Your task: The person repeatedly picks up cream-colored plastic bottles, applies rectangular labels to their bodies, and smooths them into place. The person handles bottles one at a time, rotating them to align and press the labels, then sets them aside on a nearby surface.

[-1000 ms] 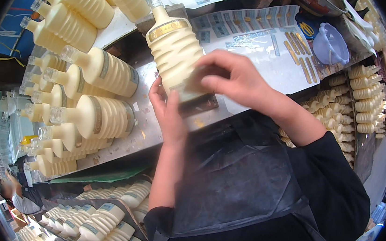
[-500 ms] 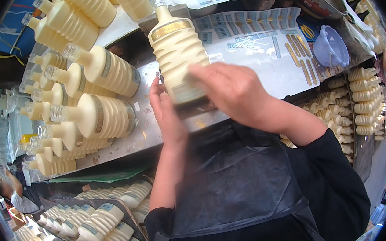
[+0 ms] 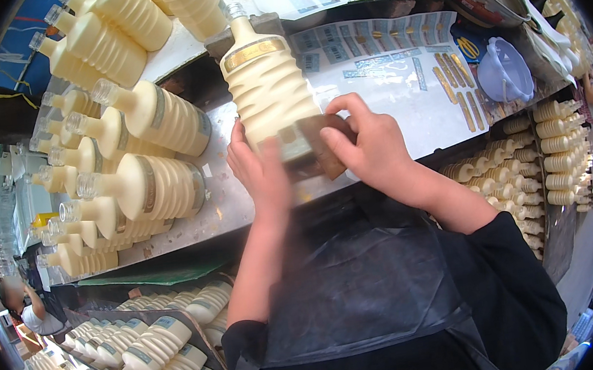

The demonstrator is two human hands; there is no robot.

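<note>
A cream bottle (image 3: 268, 90) with wavy ridges, a gold band label at its shoulder and a clear neck leans back on the bench in front of me. My left hand (image 3: 260, 171) grips its lower left side, fingers along the edge and the thumb, blurred, over the front. In my right hand (image 3: 373, 144) is a flat dark brown block (image 3: 325, 146), pinched between thumb and fingers. That block lies against the bottle's lower right front, partly covering a pale label (image 3: 285, 146) there.
Similar cream bottles (image 3: 166, 184) lie grouped at the left of the bench (image 3: 230, 206). Label sheets (image 3: 346, 39) and gold strips (image 3: 461, 70) lie to the right, beside a lilac bucket (image 3: 505, 69). Racks of bottles (image 3: 158, 351) stand below; a person (image 3: 39, 313) is at far left.
My right hand has drawn back to the right from the bottle's front and now holds the brown block against its lower part. The left hand stays at the bottle's side.
</note>
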